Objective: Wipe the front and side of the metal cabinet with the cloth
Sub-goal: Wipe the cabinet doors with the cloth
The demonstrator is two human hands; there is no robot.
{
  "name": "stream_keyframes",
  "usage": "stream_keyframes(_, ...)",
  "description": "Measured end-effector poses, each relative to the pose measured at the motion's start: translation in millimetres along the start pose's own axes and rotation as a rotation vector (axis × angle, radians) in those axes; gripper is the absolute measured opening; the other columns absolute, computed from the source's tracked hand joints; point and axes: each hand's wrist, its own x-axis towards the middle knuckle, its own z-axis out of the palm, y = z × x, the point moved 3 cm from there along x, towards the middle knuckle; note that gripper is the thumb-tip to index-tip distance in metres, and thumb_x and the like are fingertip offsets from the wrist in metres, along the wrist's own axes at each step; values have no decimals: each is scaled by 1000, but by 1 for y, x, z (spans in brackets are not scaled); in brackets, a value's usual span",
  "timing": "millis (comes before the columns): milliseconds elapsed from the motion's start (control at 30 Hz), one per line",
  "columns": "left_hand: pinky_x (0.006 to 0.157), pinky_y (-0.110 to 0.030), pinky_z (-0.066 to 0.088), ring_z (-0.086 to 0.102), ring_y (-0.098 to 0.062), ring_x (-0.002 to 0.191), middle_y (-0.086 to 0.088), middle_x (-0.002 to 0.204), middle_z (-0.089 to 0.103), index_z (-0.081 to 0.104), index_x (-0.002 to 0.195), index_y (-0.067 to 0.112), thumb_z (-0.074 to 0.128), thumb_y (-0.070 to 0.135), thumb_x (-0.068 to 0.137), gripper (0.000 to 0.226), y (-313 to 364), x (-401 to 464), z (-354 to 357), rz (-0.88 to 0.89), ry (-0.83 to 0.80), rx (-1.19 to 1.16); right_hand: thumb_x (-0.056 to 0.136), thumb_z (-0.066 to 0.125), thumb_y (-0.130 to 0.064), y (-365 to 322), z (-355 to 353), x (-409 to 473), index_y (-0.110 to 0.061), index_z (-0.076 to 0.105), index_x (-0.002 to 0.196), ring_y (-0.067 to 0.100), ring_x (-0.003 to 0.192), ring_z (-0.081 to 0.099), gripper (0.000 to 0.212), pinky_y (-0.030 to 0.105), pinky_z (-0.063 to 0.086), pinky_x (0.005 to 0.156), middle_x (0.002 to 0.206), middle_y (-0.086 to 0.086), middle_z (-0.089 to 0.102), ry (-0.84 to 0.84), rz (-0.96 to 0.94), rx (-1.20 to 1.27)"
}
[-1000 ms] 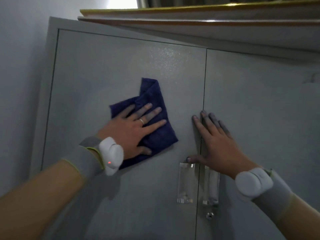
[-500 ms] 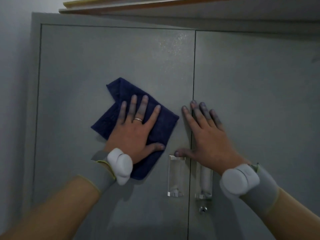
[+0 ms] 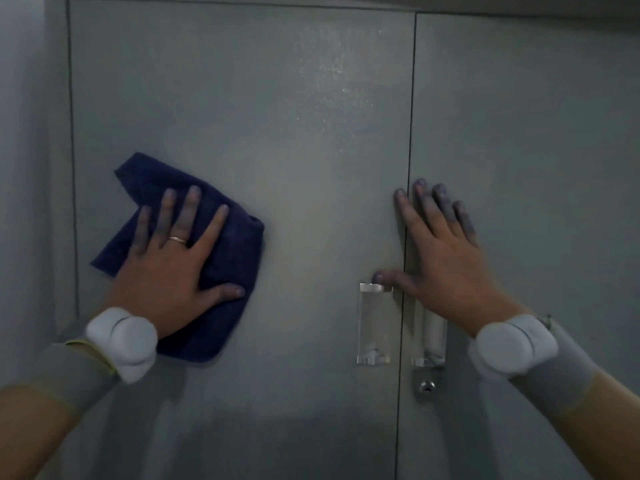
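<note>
The grey metal cabinet [image 3: 311, 133] fills the view with its two closed front doors. A dark blue cloth [image 3: 235, 251] lies flat against the left door, low and toward its left edge. My left hand [image 3: 173, 268] presses on the cloth with its fingers spread. My right hand [image 3: 440, 258] rests flat and bare across the seam between the doors, just above the handles, holding nothing. The cabinet's side is not in view.
Two clear handles, one [image 3: 374, 323] on the left door and one [image 3: 431, 337] on the right door, flank the seam, with a round lock [image 3: 427, 386] below the right one. A pale wall [image 3: 24, 168] borders the cabinet on the left.
My left hand has slid the cloth leftward and down across the left door. My right hand has stayed on the seam. The view has tilted down, hiding the boards on top.
</note>
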Motion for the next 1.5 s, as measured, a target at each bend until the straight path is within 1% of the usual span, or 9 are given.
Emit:
stream_keyframes(200,113,-60,-4,-9,-41,143,-17,158,-5,3,152,23,24,84,69,105,73,22,-4,125,34,-1,73,57,-69,-6,-5,-6,-24,0,151,24,146,-7,107,38,-6,117,160,5,-2,-46,-39,-21)
stream_keyframes(367,112,-59,-8,-17,-38,143,-13,158,-13,-8,150,26,30,84,69,107,141,53,-7,187,95,-34,67,40,-84,-2,-3,-22,-27,-6,151,16,145,-13,111,36,-6,118,158,-2,-11,-111,-36,-35)
stream_keyframes(500,114,-59,-4,-16,-33,144,-9,159,-13,-9,150,29,30,84,68,107,113,35,0,163,85,-30,61,27,-88,-11,0,-26,-26,-8,151,14,144,-17,115,34,-9,117,160,0,-11,-127,21,-37)
stream_keyframes(700,115,-56,-1,-10,-33,145,-12,159,-6,2,152,25,25,85,68,106,24,-19,14,72,8,-2,57,30,-89,-37,19,-41,-24,-12,149,21,144,-18,120,41,-8,118,158,3,-14,-116,73,-19)
stream_keyframes(800,114,-52,-8,-14,-32,144,-11,159,-10,2,152,24,23,87,68,107,-3,-36,19,35,-8,-29,59,41,-86,-42,20,-42,-22,-6,151,25,146,-13,121,42,-7,117,160,8,-7,-87,93,-17)
stream_keyframes(901,112,-53,-14,-20,-32,142,-11,158,-14,0,152,24,25,87,66,109,10,-37,22,25,2,-56,61,52,-81,-41,23,-44,-22,-4,151,26,146,-11,122,44,-5,118,160,10,-5,-87,79,-26)
stream_keyframes(1034,109,-68,-1,-13,-42,142,-17,157,-10,2,151,21,32,82,67,109,64,-32,21,76,2,-35,65,58,-76,-30,21,-54,-22,0,151,21,146,-10,117,41,-2,119,160,7,-3,-97,51,-28)
stream_keyframes(1234,110,-65,-6,-15,-39,143,-15,157,-11,1,151,24,52,76,68,110,145,-21,24,235,3,-100,62,45,-81,-20,25,-74,-21,3,152,23,147,-3,116,45,7,118,160,9,2,-127,47,-68)
stream_keyframes(1501,115,-57,0,-6,-32,146,-8,159,-3,5,151,28,40,77,68,103,60,-74,41,208,15,-20,60,57,-80,-69,40,-70,-22,4,152,28,147,-3,121,43,3,118,160,10,1,-111,17,-46)
